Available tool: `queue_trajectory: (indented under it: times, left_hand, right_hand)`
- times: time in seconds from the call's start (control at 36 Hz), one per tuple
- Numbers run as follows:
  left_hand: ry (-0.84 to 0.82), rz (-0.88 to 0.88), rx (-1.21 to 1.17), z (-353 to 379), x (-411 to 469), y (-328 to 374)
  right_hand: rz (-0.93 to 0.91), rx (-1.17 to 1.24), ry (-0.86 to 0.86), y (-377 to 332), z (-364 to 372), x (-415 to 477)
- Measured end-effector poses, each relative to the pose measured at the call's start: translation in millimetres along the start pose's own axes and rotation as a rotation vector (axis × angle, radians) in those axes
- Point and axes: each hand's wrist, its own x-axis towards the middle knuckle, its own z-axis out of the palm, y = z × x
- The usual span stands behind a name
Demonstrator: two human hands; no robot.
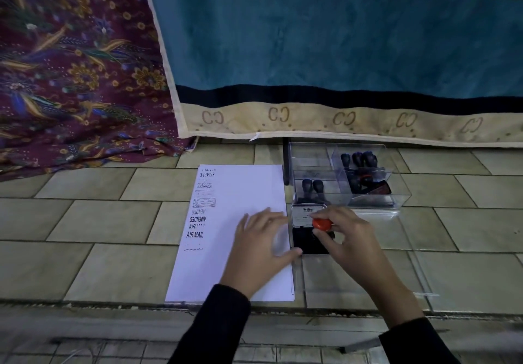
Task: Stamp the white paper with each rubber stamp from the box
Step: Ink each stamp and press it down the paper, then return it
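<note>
**Stamp held at ink pad, paper pinned flat**

Grips stamp (322, 224) by its red knob with right hand (348, 236), fingers curled round it from above. Holds it over black ink pad (310, 246), which lies open with labelled lid (307, 215) tipped back toward box (311, 151). Cannot tell whether stamp's face touches pad, since fingers hide it.

Presses left hand (263, 239) flat on white paper (243, 194), fingers straight and spread, grasping nothing, thumb reaching past sheet's right edge to pad's near corner.

Shows white paper lying on tiled floor (113, 222), just left of ink pad and box, with column of black prints down its left side, SAMPLE, AMENDED and AIR MAIL among them.

Finds box, clear plastic and split into compartments, just behind ink pad. Holds two dark-handled stamps (312, 185) in front left compartment and further stamps (358, 160) heaped in right one.

Shows clear plastic sheet (368, 273) flat on floor under right forearm, blue blanket (311, 38) hanging behind box, and flowered purple cloth (70, 66) at far left. Wears black sleeves (220, 321) on both arms.
</note>
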Motion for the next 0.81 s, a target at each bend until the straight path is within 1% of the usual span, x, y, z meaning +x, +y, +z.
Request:
queue_trajectory:
  times: [0.08, 0.22, 0.42, 0.72, 0.81]
  left_hand:
    - [-0.041, 0.03, 0.044, 16, 6, 7]
    - [-0.01, 0.04, 0.041, 24, 11, 2]
    - [0.03, 0.043, -0.026, 28, 12, -3]
    - [0.043, 0.043, -0.057, 29, 12, -4]
    - [0.047, 0.046, -0.055, 29, 13, -4]
  right_hand:
    - [0.005, 0.0, 0.021, 0, 0, 2]
    - [0.004, -0.011, 0.018, -1, 4, 0]
    - [-0.023, -0.025, 0.029, -2, 4, 4]
    - [-0.023, 0.002, 0.031, 1, 5, 6]
    - [0.003, 0.02, 0.02, 2, 4, 2]
